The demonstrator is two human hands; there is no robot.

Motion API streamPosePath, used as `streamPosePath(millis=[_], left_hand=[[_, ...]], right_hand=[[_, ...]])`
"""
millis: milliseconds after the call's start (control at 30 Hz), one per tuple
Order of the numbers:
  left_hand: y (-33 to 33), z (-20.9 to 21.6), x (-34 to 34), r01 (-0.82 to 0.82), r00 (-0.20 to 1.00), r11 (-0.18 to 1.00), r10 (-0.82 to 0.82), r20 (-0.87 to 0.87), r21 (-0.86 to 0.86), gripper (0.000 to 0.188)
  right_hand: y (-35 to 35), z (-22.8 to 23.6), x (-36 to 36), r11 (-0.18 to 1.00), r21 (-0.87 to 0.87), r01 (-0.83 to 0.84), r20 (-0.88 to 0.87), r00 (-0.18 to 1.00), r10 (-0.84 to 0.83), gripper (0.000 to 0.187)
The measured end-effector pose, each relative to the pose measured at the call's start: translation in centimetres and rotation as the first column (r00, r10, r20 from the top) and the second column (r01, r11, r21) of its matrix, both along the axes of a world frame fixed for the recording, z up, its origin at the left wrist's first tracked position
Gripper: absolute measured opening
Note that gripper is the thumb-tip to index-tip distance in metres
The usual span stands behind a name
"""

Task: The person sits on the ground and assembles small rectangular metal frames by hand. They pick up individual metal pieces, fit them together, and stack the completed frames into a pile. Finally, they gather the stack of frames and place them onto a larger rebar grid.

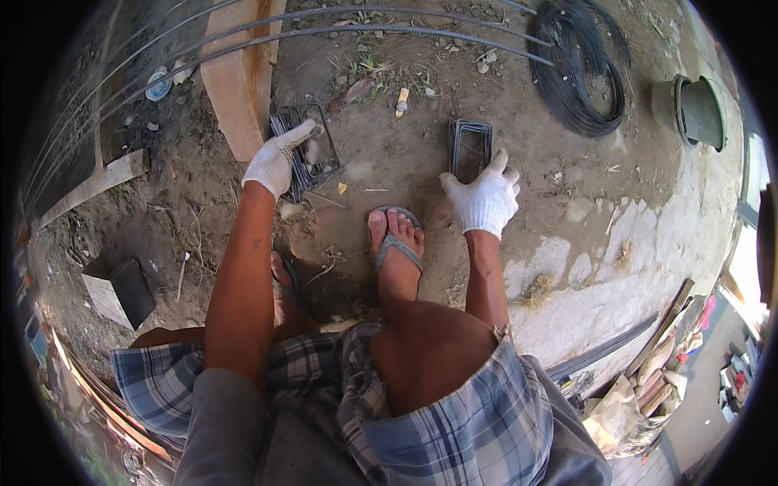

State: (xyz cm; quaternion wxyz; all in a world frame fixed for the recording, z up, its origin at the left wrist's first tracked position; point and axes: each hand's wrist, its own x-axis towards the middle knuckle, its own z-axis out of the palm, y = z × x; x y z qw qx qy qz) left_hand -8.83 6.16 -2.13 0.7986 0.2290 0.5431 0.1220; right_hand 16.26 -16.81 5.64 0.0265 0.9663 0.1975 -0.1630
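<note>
My left hand (274,164), in a white knitted glove, is closed on a stack of rectangular steel stirrups (335,168) that sits tilted on the dirt. One gloved digit stretches across the top of the stack; the other fingers are partly hidden. To the right, my right hand (486,200), gloved the same way, has its thumb and fingers spread apart. It is at the near end of a second, neater stack of rectangular stirrups (470,127). Whether it touches that stack I cannot tell.
Long steel rods (389,29) cross the far side, over a wooden plank (243,89). A coil of dark wire (596,113) lies far right, beside a grey-green bucket (703,113). My sandalled foot (399,251) stands between the stacks. An angular block (121,293) lies left.
</note>
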Motion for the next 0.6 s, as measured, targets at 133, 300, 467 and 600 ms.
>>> streamPosePath(millis=[133,300,467,600], left_hand=[[-0.5,0.1,0.2,0.042,0.999,0.998,-0.041,-0.013,0.048,0.028],[0.1,0.6,-0.2,0.053,0.997,0.998,-0.051,0.058,-0.045,0.03],[-0.2,0.4,-1.0,0.076,0.993,0.994,-0.069,0.092,-0.079,0.031],[-0.3,1.4,-0.9,0.057,0.997,0.995,-0.052,0.059,-0.078,0.035]], right_hand=[[0.5,2.3,-1.4,0.965,0.241,-0.1,0.037,0.995,0.094,0.105],[4.4,-1.7,-6.6,0.809,0.566,-0.158,-0.447,0.766,0.463,0.066],[7.6,-4.1,-10.1,0.746,0.424,-0.514,-0.363,0.658,0.66,0.04],[6.9,-3.9,-9.3,0.64,0.634,-0.435,-0.107,0.77,0.629,0.023]])
